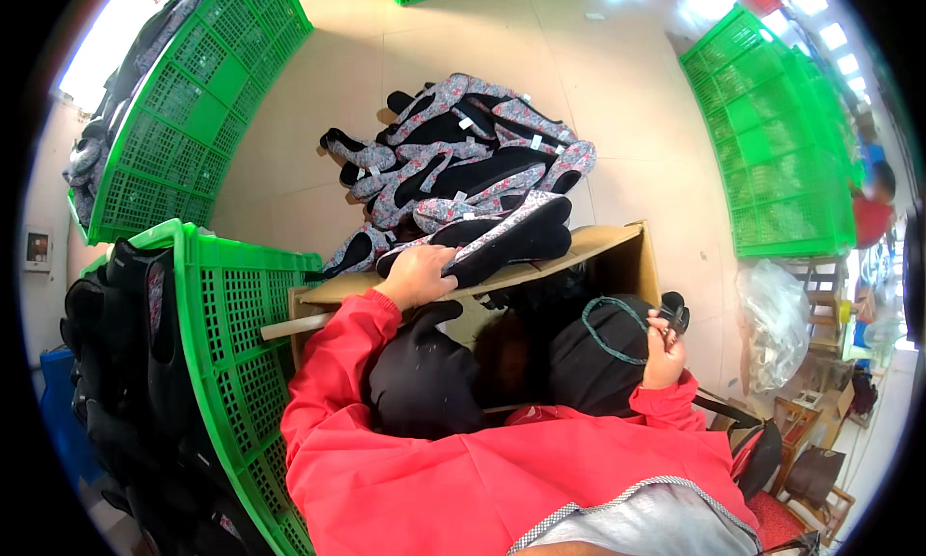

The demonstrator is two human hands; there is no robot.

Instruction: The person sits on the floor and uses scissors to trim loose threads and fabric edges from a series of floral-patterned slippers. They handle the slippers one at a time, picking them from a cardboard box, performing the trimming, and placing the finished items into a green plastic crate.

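Note:
In front of me, my left hand (420, 274) is closed around the near end of a padded fabric piece (516, 243), black with a floral band, like a soft shoe. That piece lies across the far edge of a cardboard box (632, 252), close to a loose pile of similar floral-and-black pieces (453, 156) with small white tags. Beside my right knee, my right hand (664, 353) has its fingers closed on a small black tool (675, 312) whose kind I cannot make out. A dark green cord loop (600, 341) hangs from that hand over the knee.
Left of me stands a green crate (241, 329) full of black pieces. Another green crate (178, 103) is at the far left, and stacked green crates (772, 141) are at the right. A clear plastic bag (772, 320) lies near wooden stools.

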